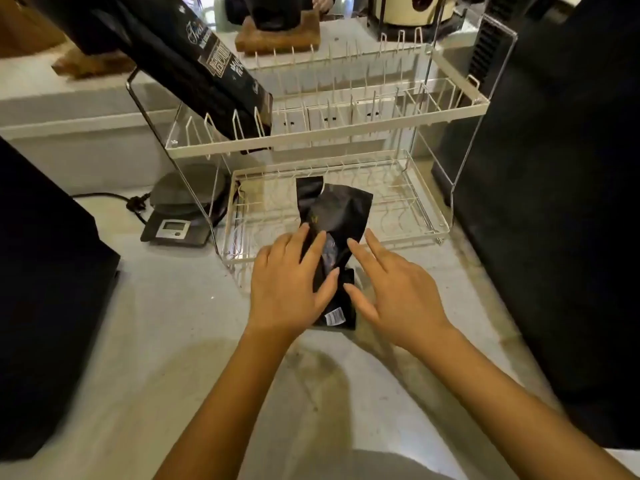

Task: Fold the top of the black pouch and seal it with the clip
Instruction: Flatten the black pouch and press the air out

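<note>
A glossy black pouch (333,216) lies lengthwise on the counter, its far end resting over the front rim of the lower rack tier and its near end, with a small white barcode label, between my hands. My left hand (287,282) lies flat on the pouch's left side, fingers spread and pressing it down. Fingers apart, my right hand (391,285) hovers at the right edge of the pouch, its fingertips touching or nearly touching it. No clip is visible.
A two-tier white wire rack (408,233) stands behind the pouch; a larger black printed bag (207,77) leans in its upper tier. A digital scale (180,216) with a cable sits at left. Dark appliances (561,202) flank both sides of the pale counter.
</note>
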